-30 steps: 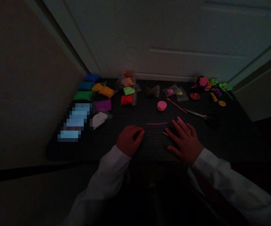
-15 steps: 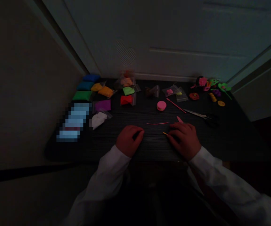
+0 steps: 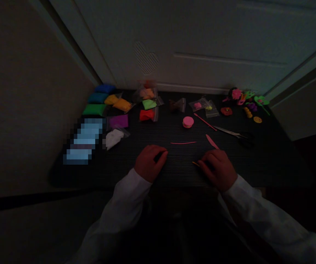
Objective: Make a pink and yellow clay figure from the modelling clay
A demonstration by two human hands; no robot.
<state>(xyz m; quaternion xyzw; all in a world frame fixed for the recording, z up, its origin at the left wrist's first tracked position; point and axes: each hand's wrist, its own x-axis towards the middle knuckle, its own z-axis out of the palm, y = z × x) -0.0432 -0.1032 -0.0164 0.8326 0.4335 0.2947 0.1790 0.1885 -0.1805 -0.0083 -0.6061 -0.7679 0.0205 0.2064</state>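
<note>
My left hand (image 3: pixel 150 162) rests on the dark table (image 3: pixel 270 161) with its fingers curled in; nothing shows inside them. My right hand (image 3: pixel 218 169) lies to its right with bent fingers over a thin orange strip (image 3: pixel 195 164) whose tip sticks out at the fingertips. A thin pink clay strand (image 3: pixel 183 142) lies just beyond both hands. A pink blade-shaped tool (image 3: pixel 211 141) lies above my right hand.
Bags of coloured clay (image 3: pixel 119 106) crowd the back left, a white one (image 3: pixel 114 138) nearer. A pink clay disc (image 3: pixel 188 122), a pink stick (image 3: pixel 204 122) and scissors (image 3: pixel 236 135) lie mid-table. Finished clay figures (image 3: pixel 245 104) stand back right. A door rises behind.
My right hand has curled its stretched fingers in and slid back towards me, dragging the orange strip along and uncovering the pink tool. The left hand has stayed put.
</note>
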